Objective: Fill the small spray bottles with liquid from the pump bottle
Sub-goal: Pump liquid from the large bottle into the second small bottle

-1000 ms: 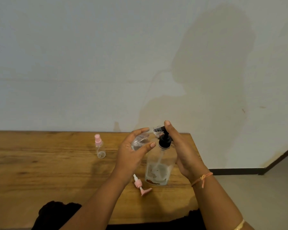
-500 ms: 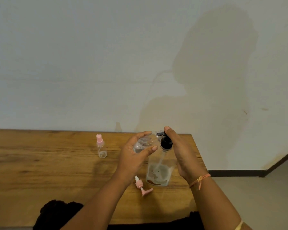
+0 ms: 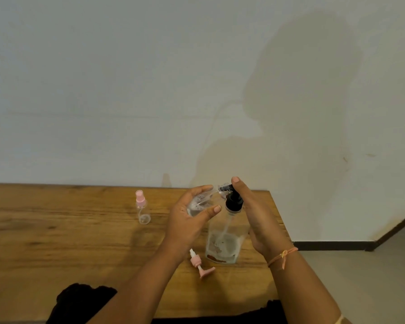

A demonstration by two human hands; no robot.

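Observation, head view. My left hand (image 3: 188,222) grips an uncapped spray bottle (image 3: 200,203), thumb on the near side and fingers curled round the far side. The bottle is small and clear, lifted off the desk (image 3: 56,242) and tilted, with its open neck held up against the spout of the black pump head (image 3: 233,202).

That pump head tops the pump bottle (image 3: 223,242), a clear bottle standing upright on the desk near its right end. Liquid fills only its lower part, and the dip tube shows inside.

My right hand (image 3: 257,216) lies against the right side of the pump bottle, with one finger stretched straight over the pump head. The other fingers are hidden behind the bottle, so I cannot tell how they sit.

A pink spray cap (image 3: 200,265) lies on its side on the desk, just left of the pump bottle's base. A second spray bottle (image 3: 142,206), pink cap fitted, stands upright well to the left, apart from both hands.

An orange thread bracelet (image 3: 283,256) circles the right wrist. Dark cloth (image 3: 84,300) shows at the near desk edge.
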